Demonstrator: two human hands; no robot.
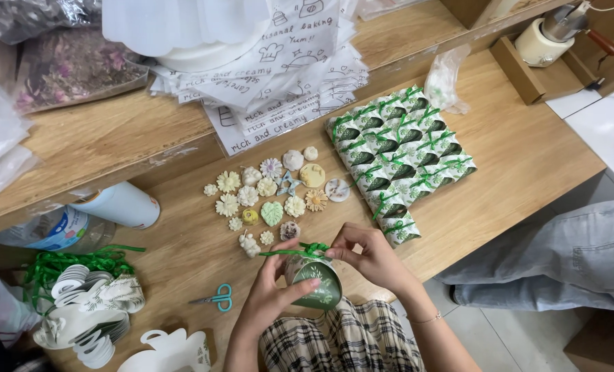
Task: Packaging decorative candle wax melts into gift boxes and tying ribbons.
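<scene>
- The step in hand looked like tying a green ribbon [294,251] round the top of a small green-and-white box [319,284]. To do it well, I judged, the box should be held steady from below while the ribbon is drawn snug and even, so the bow sits centred on top.
- The left hand [271,293] was curled round the box — thumb lying across its green face, fingertips up at the ribbon's left end. It was closed on the box, not clenched.
- The right hand [370,256] was pinched shut on the ribbon at the bow, fingers bent in, just above and to the right of the box.
- The box sat between the two hands, touching both, tilted with its face toward the camera. It was held over the near edge of the counter [513,151], above a checked lap.
- Up and to the right of the box lay a block of finished boxes [400,162], packed side by side in rows, each with a green bow.
- Straight above the box was a cluster of small moulded pieces [272,196] — flowers, a heart, rounds — in cream, green and pale yellow.
- Left of the box lay teal scissors [219,297], and further left a pile of flat white cut-outs [87,310] beside loose green ribbon.
- Well above the box, a stack of printed white sheets [279,89] overhung a raised shelf.
</scene>
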